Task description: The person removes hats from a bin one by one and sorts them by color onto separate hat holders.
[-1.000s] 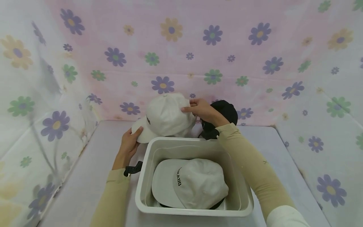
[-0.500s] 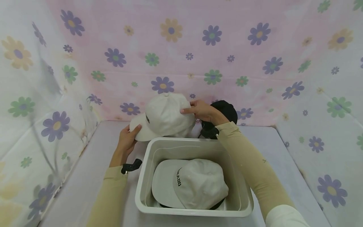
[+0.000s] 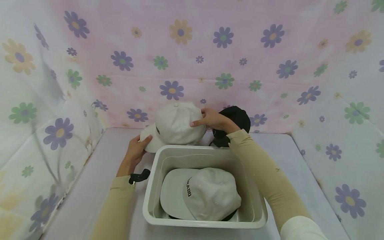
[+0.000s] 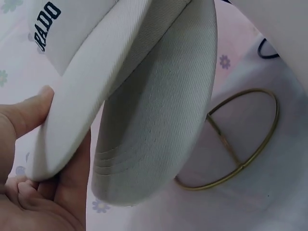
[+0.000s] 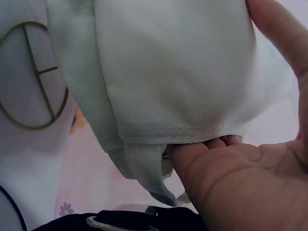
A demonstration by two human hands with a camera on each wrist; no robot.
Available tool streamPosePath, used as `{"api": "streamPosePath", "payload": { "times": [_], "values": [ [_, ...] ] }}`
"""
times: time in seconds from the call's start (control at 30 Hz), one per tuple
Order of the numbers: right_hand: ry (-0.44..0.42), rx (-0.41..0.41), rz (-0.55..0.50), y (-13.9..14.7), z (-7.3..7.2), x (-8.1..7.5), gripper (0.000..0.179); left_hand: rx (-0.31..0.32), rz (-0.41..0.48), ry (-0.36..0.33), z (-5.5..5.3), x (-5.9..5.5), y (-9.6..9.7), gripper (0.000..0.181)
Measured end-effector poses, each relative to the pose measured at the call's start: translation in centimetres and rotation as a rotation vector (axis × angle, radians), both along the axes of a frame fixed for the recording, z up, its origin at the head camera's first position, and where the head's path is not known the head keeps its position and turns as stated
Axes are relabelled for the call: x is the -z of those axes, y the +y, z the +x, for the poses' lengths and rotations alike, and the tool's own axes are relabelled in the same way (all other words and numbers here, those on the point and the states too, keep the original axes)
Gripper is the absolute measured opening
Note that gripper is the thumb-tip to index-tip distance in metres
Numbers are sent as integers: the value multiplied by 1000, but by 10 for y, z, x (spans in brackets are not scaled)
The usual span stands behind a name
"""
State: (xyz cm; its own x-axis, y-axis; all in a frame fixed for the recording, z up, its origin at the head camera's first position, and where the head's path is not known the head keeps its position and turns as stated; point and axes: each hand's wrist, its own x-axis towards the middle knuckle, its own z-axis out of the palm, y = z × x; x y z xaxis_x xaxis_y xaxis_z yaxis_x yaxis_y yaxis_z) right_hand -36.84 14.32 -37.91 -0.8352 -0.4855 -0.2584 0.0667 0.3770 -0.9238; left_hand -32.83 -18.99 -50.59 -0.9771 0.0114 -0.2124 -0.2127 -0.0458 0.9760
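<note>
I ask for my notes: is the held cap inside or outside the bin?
Outside: the left hand and right hand hold the cap beyond the bin.

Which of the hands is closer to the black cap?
The right hand: it grips a white cap just left of the black cap, partly covering it. The left hand is farther left, at a white brim.
</note>
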Motion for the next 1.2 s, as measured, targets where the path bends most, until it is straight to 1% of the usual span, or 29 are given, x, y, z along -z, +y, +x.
{"api": "streamPosePath", "payload": {
  "times": [0.03,0.13,0.27,0.33,0.47,0.6,0.67,0.77,1.0,1.2],
  "values": [
    [7,0,12,0,0,0,73,-2,-9,-11,-1,0,0,67],
    [39,-10,46,-2,-1,-2,70,-32,8,-30,-4,-2,1,66],
    [75,-12,86,-4,-2,-5,70,-95,47,-30,-10,-6,2,66],
    [86,-1,116,-4,-3,-6,73,-107,46,-33,-12,-7,3,66],
    [90,21,142,-5,-2,-6,82,-92,41,-54,-16,-6,4,66],
    [90,33,128,-6,0,-5,87,-78,45,-77,-18,-3,4,67],
    [91,36,123,-7,2,-3,87,-72,45,-82,-19,-1,4,68],
    [97,38,134,-8,3,-1,87,-67,44,-82,-20,3,4,68],
    [110,29,211,-8,5,0,91,-64,26,-68,-18,13,6,68],
    [108,13,241,-8,8,0,89,-79,39,-77,-16,23,10,67]
  ]
}}
